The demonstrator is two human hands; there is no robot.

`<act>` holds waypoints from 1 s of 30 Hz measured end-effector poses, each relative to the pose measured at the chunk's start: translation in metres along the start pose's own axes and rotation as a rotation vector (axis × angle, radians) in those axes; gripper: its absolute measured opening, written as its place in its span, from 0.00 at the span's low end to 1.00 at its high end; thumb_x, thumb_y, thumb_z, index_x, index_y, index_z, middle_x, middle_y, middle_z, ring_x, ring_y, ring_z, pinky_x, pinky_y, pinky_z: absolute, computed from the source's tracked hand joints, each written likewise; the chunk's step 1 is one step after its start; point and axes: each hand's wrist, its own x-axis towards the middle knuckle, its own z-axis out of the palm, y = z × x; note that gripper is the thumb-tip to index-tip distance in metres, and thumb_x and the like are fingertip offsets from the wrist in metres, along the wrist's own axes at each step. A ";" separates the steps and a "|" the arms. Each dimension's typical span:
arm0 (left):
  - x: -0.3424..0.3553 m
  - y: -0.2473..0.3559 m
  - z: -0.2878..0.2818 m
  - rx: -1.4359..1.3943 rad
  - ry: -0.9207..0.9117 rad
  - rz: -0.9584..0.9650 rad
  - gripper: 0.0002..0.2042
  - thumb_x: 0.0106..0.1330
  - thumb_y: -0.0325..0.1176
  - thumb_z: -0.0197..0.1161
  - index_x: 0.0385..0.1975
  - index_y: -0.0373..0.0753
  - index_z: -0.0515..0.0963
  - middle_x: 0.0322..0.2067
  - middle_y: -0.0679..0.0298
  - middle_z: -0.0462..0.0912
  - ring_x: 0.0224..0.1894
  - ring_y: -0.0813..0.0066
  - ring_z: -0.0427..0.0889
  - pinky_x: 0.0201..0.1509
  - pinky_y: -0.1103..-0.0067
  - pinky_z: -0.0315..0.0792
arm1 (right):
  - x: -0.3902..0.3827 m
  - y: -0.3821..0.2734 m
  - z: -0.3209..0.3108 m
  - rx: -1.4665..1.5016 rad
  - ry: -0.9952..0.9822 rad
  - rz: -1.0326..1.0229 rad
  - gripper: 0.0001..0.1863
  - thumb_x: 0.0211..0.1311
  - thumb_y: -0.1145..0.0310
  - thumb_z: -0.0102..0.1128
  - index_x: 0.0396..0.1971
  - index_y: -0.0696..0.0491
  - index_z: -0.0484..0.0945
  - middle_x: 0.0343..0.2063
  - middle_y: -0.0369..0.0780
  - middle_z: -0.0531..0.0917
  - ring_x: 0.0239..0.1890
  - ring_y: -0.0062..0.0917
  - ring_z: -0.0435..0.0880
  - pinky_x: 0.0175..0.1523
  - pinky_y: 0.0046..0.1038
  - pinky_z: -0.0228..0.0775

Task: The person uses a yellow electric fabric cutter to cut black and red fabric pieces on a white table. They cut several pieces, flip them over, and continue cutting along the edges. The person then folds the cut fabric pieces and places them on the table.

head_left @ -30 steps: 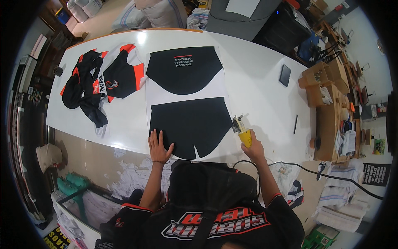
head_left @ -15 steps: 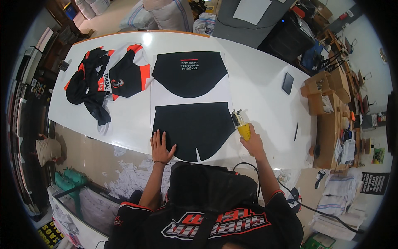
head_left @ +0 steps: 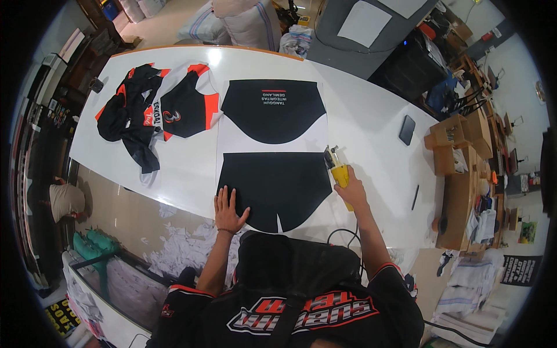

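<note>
My left hand (head_left: 230, 212) lies flat, fingers spread, on the near left edge of a black printed fabric panel (head_left: 272, 185) with a curved near side and a narrow white notch. In my right hand (head_left: 353, 189) is a yellow handheld electric fabric cutter (head_left: 341, 175), gripped round its body. Its metal head rests by the panel's far right corner. Beyond lies a second black panel (head_left: 272, 119) with small lettering and a red line, on the same white fabric sheet (head_left: 241, 132). Cut black, white and orange garment pieces (head_left: 188, 107) lie to the left.
Everything lies on a white table (head_left: 371, 133). A phone (head_left: 407, 130) and a dark pen (head_left: 415, 197) are at the right, near cardboard boxes (head_left: 455, 139). The cutter's black cord (head_left: 342, 231) loops beside me. White scraps (head_left: 188, 246) cover the floor; another person (head_left: 67, 201) is at far left.
My right hand has moved the cutter away from me along the panel's right edge, up to its far corner. My left hand stays on the panel. The whole view has shifted slightly.
</note>
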 end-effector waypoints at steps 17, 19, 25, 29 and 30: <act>0.010 -0.006 -0.017 0.070 -0.193 -0.078 0.49 0.59 0.64 0.66 0.76 0.44 0.56 0.77 0.50 0.49 0.79 0.50 0.47 0.80 0.49 0.37 | 0.027 0.011 -0.020 0.147 -0.031 -0.116 0.45 0.50 0.55 0.72 0.69 0.45 0.62 0.49 0.54 0.84 0.51 0.51 0.84 0.56 0.45 0.77; 0.018 -0.035 -0.031 0.127 -0.277 -0.102 0.51 0.57 0.64 0.68 0.77 0.46 0.55 0.78 0.50 0.47 0.79 0.51 0.47 0.80 0.48 0.35 | 0.008 0.026 -0.030 0.243 -0.064 -0.186 0.43 0.49 0.57 0.74 0.66 0.49 0.67 0.49 0.53 0.84 0.52 0.48 0.85 0.56 0.43 0.77; 0.107 -0.049 -0.096 0.122 -0.286 -0.302 0.39 0.56 0.54 0.73 0.64 0.38 0.73 0.68 0.45 0.67 0.72 0.46 0.60 0.76 0.53 0.52 | -0.054 0.082 -0.050 0.574 -0.311 0.117 0.24 0.51 0.66 0.74 0.45 0.60 0.76 0.31 0.43 0.83 0.29 0.29 0.86 0.35 0.31 0.80; 0.206 -0.009 -0.010 -0.065 0.059 -0.019 0.32 0.60 0.51 0.70 0.57 0.33 0.77 0.57 0.43 0.77 0.64 0.45 0.71 0.68 0.58 0.65 | -0.089 0.114 -0.051 0.852 -0.220 0.218 0.18 0.52 0.70 0.70 0.42 0.59 0.76 0.27 0.40 0.80 0.24 0.27 0.83 0.30 0.29 0.79; 0.233 0.022 0.005 -0.169 0.059 0.032 0.32 0.61 0.51 0.70 0.58 0.33 0.77 0.60 0.42 0.75 0.64 0.44 0.71 0.69 0.57 0.64 | -0.098 0.118 -0.051 0.862 -0.181 0.267 0.18 0.52 0.71 0.70 0.42 0.59 0.76 0.27 0.39 0.80 0.24 0.27 0.83 0.30 0.29 0.79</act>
